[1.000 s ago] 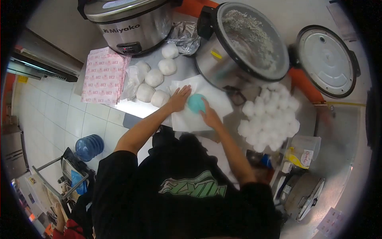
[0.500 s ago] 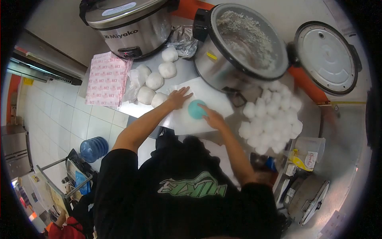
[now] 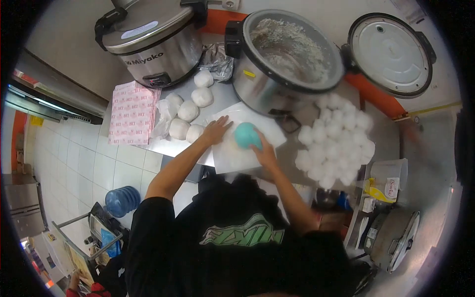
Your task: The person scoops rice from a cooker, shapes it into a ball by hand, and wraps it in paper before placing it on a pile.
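Observation:
A small turquoise bowl (image 3: 244,134), its rounded side facing up, is on the white paper sheets (image 3: 236,157) at the table's front. My right hand (image 3: 264,150) grips the bowl's right edge, with the fingers curled against it. My left hand (image 3: 215,130) lies flat on the left part of the paper, fingers stretched out and holding nothing. Just left of it sit several round white wrapped bundles (image 3: 188,111). Whatever is beneath the bowl is hidden.
A rice cooker (image 3: 289,54) stands behind the paper, its lid (image 3: 391,52) swung back and rice inside. A closed Miyako cooker (image 3: 148,59) is at the back left, near pink printed wrappers (image 3: 131,114). Many rounded white bundles (image 3: 336,138) are heaped on the right.
My right hand has gone from pressing on the bowl with its fingers to gripping the right edge, and the bowl looks tilted. The left hand stays on the paper. The view has shifted.

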`<state>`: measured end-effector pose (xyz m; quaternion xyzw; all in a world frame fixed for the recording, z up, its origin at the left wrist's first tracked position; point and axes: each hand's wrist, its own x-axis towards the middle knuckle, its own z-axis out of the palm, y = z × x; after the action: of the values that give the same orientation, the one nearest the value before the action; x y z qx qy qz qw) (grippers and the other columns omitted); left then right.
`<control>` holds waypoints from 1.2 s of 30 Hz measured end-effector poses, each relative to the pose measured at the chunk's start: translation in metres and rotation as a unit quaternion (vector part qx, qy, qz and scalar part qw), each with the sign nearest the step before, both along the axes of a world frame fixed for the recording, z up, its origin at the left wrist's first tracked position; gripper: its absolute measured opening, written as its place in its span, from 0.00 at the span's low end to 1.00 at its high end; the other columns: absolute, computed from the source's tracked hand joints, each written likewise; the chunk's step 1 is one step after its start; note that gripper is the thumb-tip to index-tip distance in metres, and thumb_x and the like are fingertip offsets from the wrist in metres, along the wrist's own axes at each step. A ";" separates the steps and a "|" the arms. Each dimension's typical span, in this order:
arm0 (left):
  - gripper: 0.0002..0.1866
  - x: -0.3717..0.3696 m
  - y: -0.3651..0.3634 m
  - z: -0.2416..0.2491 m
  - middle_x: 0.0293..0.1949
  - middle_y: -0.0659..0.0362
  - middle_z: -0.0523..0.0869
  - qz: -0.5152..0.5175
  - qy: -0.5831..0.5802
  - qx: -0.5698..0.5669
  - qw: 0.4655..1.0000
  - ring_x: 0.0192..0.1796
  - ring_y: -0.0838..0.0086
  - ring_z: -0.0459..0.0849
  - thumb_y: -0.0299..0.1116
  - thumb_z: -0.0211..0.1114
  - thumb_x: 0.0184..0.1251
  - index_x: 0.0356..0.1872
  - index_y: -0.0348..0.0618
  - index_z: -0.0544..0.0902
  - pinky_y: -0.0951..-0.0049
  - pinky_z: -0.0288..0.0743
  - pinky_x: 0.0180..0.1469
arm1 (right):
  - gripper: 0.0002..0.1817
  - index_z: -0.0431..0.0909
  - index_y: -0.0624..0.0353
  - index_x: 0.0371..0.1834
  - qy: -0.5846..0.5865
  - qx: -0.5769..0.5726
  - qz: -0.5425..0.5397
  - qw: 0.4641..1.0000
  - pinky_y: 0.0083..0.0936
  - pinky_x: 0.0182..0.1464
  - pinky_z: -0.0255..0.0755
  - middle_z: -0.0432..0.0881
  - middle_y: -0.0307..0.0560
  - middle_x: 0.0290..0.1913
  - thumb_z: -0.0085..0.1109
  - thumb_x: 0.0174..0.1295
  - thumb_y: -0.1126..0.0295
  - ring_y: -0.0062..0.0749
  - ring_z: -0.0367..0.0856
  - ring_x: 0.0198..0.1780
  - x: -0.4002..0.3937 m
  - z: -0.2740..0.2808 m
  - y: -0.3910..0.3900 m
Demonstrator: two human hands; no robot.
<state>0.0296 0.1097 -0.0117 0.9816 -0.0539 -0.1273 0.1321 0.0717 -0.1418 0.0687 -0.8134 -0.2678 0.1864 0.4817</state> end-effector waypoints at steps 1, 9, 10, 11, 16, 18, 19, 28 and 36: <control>0.46 -0.005 -0.002 0.000 0.73 0.52 0.57 0.010 -0.062 -0.010 0.998 0.73 0.59 0.57 0.33 0.74 0.46 0.69 0.53 0.62 0.57 0.61 0.69 | 0.33 0.61 0.44 0.70 0.005 -0.020 0.006 1.000 0.42 0.63 0.65 0.74 0.62 0.60 0.61 0.60 0.69 0.59 0.72 0.61 0.006 0.002 -0.005; 0.20 -0.117 -0.059 0.015 0.46 0.54 0.82 0.136 -0.145 -0.257 0.946 0.52 0.58 0.78 0.32 0.74 0.45 0.44 0.46 0.85 0.62 0.71 0.57 | 0.35 0.60 0.53 0.70 -0.082 -0.149 -0.169 0.971 0.44 0.64 0.61 0.68 0.61 0.65 0.61 0.58 0.70 0.61 0.68 0.62 0.050 -0.055 -0.117; 0.18 -0.121 -0.061 0.008 0.46 0.54 0.82 0.138 -0.167 -0.261 0.941 0.52 0.59 0.78 0.32 0.74 0.45 0.41 0.45 0.85 0.63 0.72 0.56 | 0.35 0.60 0.53 0.70 -0.105 -0.148 -0.184 0.966 0.45 0.65 0.60 0.68 0.60 0.64 0.61 0.57 0.70 0.61 0.68 0.62 0.050 -0.059 -0.120; 0.16 -0.123 -0.061 -0.005 0.45 0.54 0.82 0.139 -0.190 -0.265 0.935 0.51 0.60 0.79 0.32 0.74 0.45 0.38 0.44 0.86 0.63 0.73 0.55 | 0.35 0.62 0.52 0.69 -0.163 -0.184 -0.200 0.948 0.47 0.65 0.58 0.68 0.59 0.64 0.62 0.57 0.69 0.60 0.66 0.62 0.049 -0.063 -0.121; 0.08 -0.120 -0.062 -0.007 0.44 0.55 0.83 0.166 -0.207 -0.276 0.924 0.50 0.61 0.80 0.31 0.73 0.46 0.29 0.42 0.88 0.65 0.75 0.51 | 0.31 0.72 0.48 0.63 -0.261 -0.164 -0.065 0.949 0.53 0.65 0.51 0.67 0.52 0.61 0.66 0.53 0.64 0.53 0.59 0.65 0.021 -0.047 -0.088; 0.07 -0.118 -0.060 -0.005 0.43 0.55 0.84 0.156 -0.207 -0.275 0.926 0.49 0.61 0.80 0.29 0.73 0.48 0.31 0.42 0.88 0.65 0.75 0.52 | 0.28 0.76 0.46 0.60 -0.217 -0.197 0.061 0.954 0.51 0.65 0.52 0.67 0.51 0.61 0.67 0.52 0.61 0.51 0.60 0.64 0.009 -0.045 -0.083; 0.07 -0.116 -0.058 -0.009 0.42 0.54 0.85 0.195 -0.172 -0.326 0.909 0.48 0.61 0.81 0.29 0.72 0.50 0.32 0.42 0.88 0.65 0.75 0.51 | 0.27 0.78 0.44 0.58 -0.195 -0.211 0.124 0.950 0.49 0.65 0.52 0.68 0.51 0.61 0.67 0.51 0.60 0.50 0.60 0.64 0.007 -0.043 -0.081; 0.12 -0.101 -0.047 0.008 0.38 0.51 0.87 0.278 -0.034 -0.386 0.879 0.42 0.66 0.85 0.36 0.64 0.64 0.39 0.37 0.85 0.69 0.76 0.48 | 0.25 0.81 0.45 0.53 -0.266 -0.147 0.140 0.942 0.41 0.57 0.59 0.75 0.38 0.52 0.68 0.50 0.55 0.35 0.68 0.58 0.007 -0.028 -0.068; 0.11 -0.103 -0.063 0.044 0.48 0.52 0.84 0.224 -0.210 -0.295 0.905 0.55 0.58 0.79 0.31 0.67 0.58 0.41 0.41 0.85 0.63 0.71 0.58 | 0.18 0.83 0.49 0.49 -0.215 -0.121 0.062 0.967 0.36 0.55 0.61 0.76 0.44 0.41 0.63 0.53 0.66 0.40 0.72 0.47 0.036 -0.059 -0.075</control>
<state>-0.0738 0.0464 0.0325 0.8881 0.1063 0.1366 0.4259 0.1082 -0.2166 0.0102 -0.8684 -0.3900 0.0677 0.2986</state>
